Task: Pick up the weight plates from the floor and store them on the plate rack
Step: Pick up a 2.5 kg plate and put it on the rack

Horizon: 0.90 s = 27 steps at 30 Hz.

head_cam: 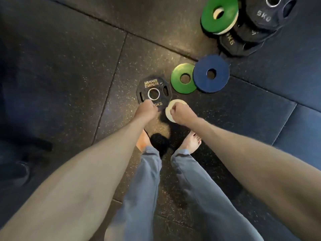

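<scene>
Head view, and we look down on the speckled rubber floor (69,66). Far right sits a pile of black 5KG plates (260,20), a green disc (231,13) resting on it. Nearer, the blue plate (211,84) overlaps the green plate (178,86), both flat, just beside our black Hammer Strength plate (152,84). Our left hand (146,109) curls over its near edge; our right hand (181,113) curls round the small white plate (168,113), just beside the black one. Our bare feet (192,141) stand below.

Gym; weight plates (219,84); rubber flooring (69,66)
</scene>
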Tool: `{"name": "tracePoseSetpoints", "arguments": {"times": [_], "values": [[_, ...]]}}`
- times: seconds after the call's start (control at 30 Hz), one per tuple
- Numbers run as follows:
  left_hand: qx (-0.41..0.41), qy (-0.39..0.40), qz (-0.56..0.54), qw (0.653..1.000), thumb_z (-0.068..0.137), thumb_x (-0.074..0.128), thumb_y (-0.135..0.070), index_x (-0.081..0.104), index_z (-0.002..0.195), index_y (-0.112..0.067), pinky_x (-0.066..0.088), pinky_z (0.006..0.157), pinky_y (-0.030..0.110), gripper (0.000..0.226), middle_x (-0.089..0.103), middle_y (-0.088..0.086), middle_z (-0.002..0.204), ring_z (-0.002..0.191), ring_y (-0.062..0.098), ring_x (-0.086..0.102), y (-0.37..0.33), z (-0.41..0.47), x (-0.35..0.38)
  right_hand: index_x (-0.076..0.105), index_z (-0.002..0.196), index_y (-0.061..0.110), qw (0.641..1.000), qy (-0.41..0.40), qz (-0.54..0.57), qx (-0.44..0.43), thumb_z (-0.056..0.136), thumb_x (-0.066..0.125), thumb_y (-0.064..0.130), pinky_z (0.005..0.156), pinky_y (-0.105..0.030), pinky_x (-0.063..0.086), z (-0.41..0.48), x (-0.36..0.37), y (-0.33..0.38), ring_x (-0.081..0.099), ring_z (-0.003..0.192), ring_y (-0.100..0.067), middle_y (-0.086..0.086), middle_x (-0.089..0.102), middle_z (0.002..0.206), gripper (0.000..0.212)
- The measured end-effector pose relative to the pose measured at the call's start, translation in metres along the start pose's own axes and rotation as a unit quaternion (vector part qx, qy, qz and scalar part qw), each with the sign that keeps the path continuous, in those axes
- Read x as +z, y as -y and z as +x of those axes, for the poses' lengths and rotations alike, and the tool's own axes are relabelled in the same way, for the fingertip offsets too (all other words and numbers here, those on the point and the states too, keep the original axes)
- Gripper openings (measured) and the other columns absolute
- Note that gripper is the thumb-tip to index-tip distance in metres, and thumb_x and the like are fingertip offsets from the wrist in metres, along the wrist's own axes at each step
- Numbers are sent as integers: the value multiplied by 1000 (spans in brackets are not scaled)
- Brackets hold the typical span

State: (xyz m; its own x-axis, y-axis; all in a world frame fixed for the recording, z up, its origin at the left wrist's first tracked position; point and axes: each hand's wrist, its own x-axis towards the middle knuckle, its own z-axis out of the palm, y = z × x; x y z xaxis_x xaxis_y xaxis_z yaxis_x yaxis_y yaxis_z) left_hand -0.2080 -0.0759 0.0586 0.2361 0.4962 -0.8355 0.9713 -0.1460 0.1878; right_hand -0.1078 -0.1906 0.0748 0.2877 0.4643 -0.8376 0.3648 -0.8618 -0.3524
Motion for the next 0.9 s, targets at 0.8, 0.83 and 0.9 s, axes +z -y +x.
{"name": "tracePoseSetpoints", "arguments": {"times": [0.8,0.83,0.9], "values": [[-84,-145,-43,985,98,51,-9,35,137,-3,41,101,43,43,51,22,136,127,38,50,57,164,59,39,117,3,964,-264,-2,-21,95,42,2,65,-37,39,187,56,-16,57,72,-28,-7,54,77,22],[-89,-143,-52,984,98,51,-8,37,136,-2,40,102,43,41,51,22,136,127,38,50,53,152,58,39,118,3,965,-262,14,-23,95,42,2,64,-38,41,177,52,-16,58,72,-29,-8,57,78,23],[-94,-138,-70,983,97,49,-6,37,135,-2,40,102,43,39,52,23,135,126,38,50,44,126,53,38,120,3,965,-259,43,-19,95,43,4,66,-41,47,151,40,-16,62,75,-31,-11,61,83,25]]}}
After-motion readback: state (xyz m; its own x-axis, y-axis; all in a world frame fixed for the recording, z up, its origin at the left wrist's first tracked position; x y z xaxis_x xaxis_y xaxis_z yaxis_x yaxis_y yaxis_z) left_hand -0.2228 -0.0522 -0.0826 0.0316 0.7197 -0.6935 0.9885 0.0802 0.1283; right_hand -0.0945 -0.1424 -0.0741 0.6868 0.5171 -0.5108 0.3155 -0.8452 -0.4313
